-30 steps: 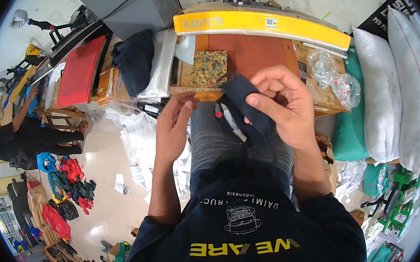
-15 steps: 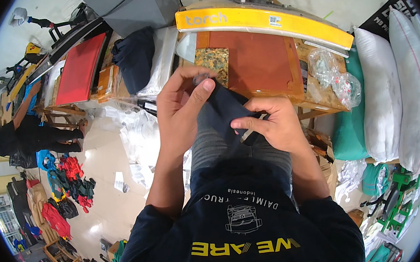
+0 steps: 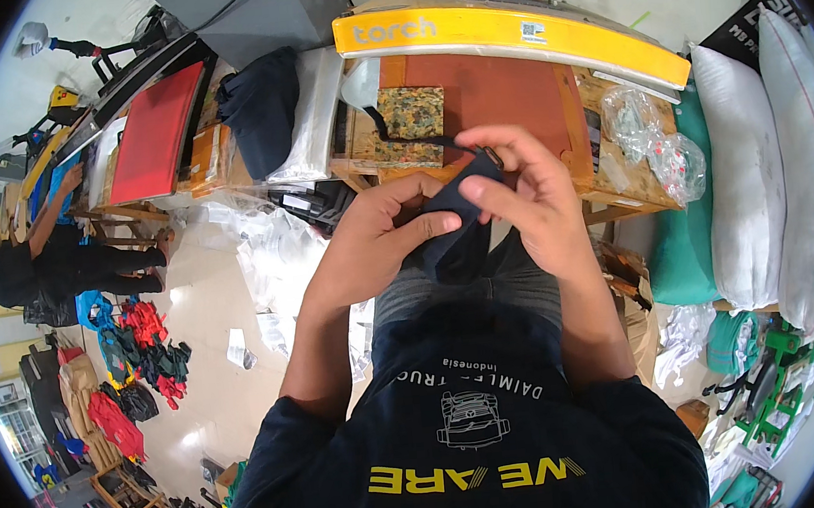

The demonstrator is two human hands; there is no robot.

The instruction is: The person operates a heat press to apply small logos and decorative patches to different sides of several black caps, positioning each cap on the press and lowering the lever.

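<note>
Over the person's jeans (image 3: 421, 298), just short of the near edge of the wooden counter (image 3: 635, 179), a navy cloth piece (image 3: 452, 242) is bunched between both hands. A second ago the right hand (image 3: 540, 206) had it alone, and the left hand (image 3: 372, 242) hung apart with nothing in it; half a second ago the cloth was drawn out between the two. Now it is gathered and turned, and a narrow black strap (image 3: 416, 141) has come into sight, running from near the right fingers across the mottled tile (image 3: 414, 108); whether it touches the tile or hangs above it, I cannot tell.

The left fingers are closed, thumb on top, pinching the cloth's left side. The right fingers are curled and partly open around its upper end; how firmly they grip is hidden. The change seems to make this two-handed handling, with the strap end now exposed beside the right hand. Behind, the yellow-fronted heat press (image 3: 514, 43) stands where it did.
</note>
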